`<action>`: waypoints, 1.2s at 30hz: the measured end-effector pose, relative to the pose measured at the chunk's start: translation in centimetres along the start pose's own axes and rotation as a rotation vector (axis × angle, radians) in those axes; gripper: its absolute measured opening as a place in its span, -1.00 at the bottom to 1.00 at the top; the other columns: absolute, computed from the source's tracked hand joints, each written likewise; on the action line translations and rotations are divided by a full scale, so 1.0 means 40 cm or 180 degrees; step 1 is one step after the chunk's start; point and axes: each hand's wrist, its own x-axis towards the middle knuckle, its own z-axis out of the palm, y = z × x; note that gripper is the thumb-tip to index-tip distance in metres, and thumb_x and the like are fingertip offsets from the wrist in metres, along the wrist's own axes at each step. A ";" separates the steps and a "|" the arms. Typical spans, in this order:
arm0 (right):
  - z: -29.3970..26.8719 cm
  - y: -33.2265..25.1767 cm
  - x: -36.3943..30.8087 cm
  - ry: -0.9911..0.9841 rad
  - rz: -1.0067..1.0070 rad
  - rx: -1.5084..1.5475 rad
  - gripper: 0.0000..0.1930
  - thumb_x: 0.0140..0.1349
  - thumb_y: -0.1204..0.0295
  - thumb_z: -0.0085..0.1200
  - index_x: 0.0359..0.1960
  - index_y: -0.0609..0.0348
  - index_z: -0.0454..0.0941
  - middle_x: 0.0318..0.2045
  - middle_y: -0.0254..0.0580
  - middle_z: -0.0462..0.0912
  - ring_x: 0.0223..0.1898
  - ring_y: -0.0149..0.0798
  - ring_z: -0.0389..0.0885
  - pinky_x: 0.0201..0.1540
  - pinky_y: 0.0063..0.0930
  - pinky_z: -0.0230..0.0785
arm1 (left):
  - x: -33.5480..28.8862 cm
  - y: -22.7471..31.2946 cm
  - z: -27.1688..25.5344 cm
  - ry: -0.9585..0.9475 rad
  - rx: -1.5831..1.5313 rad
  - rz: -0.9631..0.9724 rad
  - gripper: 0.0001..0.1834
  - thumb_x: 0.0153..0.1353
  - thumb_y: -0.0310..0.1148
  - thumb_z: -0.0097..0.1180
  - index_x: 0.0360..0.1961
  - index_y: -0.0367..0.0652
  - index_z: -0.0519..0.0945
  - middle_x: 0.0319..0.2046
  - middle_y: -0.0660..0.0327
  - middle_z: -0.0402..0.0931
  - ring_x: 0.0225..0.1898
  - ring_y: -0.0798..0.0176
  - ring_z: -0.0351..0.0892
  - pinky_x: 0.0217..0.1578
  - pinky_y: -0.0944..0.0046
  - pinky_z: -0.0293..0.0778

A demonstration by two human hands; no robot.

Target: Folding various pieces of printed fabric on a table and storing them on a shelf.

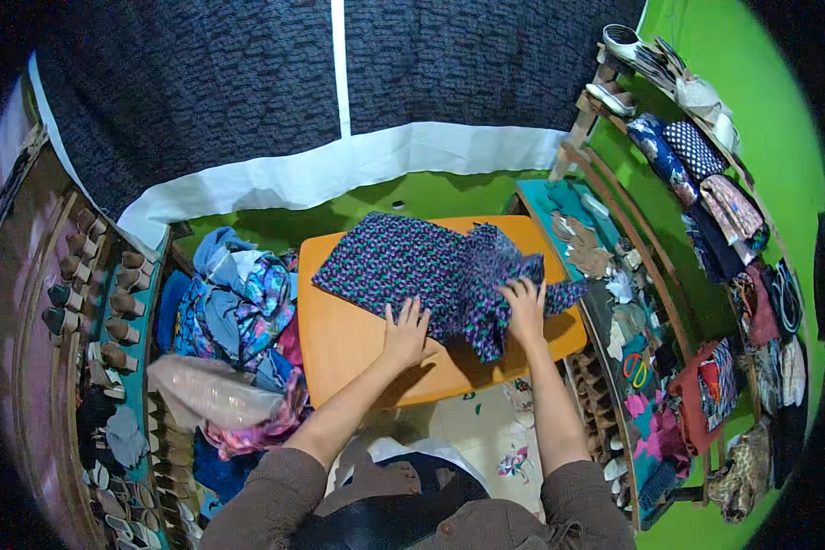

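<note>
A dark garment (390,266) with a small purple, green and white print lies across an orange-brown table (339,367). Its left part is spread fairly flat, while the right part is bunched and folded over itself. My left hand (407,335) rests on the garment's near edge, fingers spread and pointing away from me. On the bunched part, my right hand (524,310) lies with its fingers apart, pressing on the cloth. What kind of garment it is cannot be made out.
Left of the table is a heap of clothes (238,302) with a clear plastic bag (215,394). Shoe racks (124,321) stand farther left. On the right, shelves hold folded clothes (697,151), scraps and scissors (634,370). Dark curtains (202,82) hang behind.
</note>
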 end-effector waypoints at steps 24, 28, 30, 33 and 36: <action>0.043 -0.128 -0.198 -0.0377 0.0079 -0.0494 -0.54 0.10 0.40 -0.16 0.10 -0.21 0.30 0.11 -0.21 0.30 0.14 -0.17 0.24 0.15 0.31 -0.22 | 0.019 -0.101 0.099 -0.0525 0.0541 0.0211 -0.25 0.00 0.05 0.04 0.19 -0.03 0.18 0.20 0.20 0.12 0.26 0.11 -0.01 0.21 -0.20 -0.25; 0.053 -0.009 -0.138 -0.0521 0.0354 -0.0705 -0.51 0.12 0.44 -0.21 0.15 -0.16 0.23 0.12 -0.33 0.31 0.15 -0.28 0.24 0.17 0.32 -0.28 | 0.011 -0.168 0.082 -0.0904 0.0639 0.0060 -0.25 0.00 0.13 0.01 0.19 0.00 0.20 0.22 0.19 0.09 0.27 0.12 -0.05 0.21 -0.20 -0.26; 0.052 0.078 -0.129 -0.0601 0.0553 -0.1034 -0.53 0.11 0.46 -0.20 0.13 -0.11 0.25 0.16 -0.33 0.26 0.20 -0.25 0.16 0.20 0.27 -0.33 | 0.028 -0.162 0.093 -0.0655 0.0572 -0.0024 -0.26 0.00 0.10 0.03 0.18 0.01 0.21 0.22 0.16 0.08 0.27 0.10 -0.06 0.21 -0.18 -0.26; 0.076 0.106 -0.111 -0.0827 0.0846 -0.1133 -0.53 0.09 0.43 -0.15 0.12 -0.05 0.27 0.19 -0.24 0.21 0.25 -0.17 0.06 0.21 0.26 -0.39 | 0.053 -0.186 0.108 -0.0392 0.0720 -0.0153 -0.27 -0.01 0.06 0.07 0.18 0.01 0.22 0.20 0.13 0.10 0.26 0.08 -0.05 0.22 -0.16 -0.25; 0.060 0.040 -0.093 -0.0936 0.0972 -0.1034 -0.49 0.03 0.39 -0.09 0.12 0.01 0.27 0.21 -0.09 0.15 0.28 -0.07 -0.04 0.21 0.26 -0.44 | 0.072 -0.220 0.109 -0.0340 0.0811 0.0026 -0.44 0.04 -0.08 0.06 0.07 -0.03 0.33 0.15 0.15 0.17 0.25 0.11 0.00 0.22 -0.15 -0.23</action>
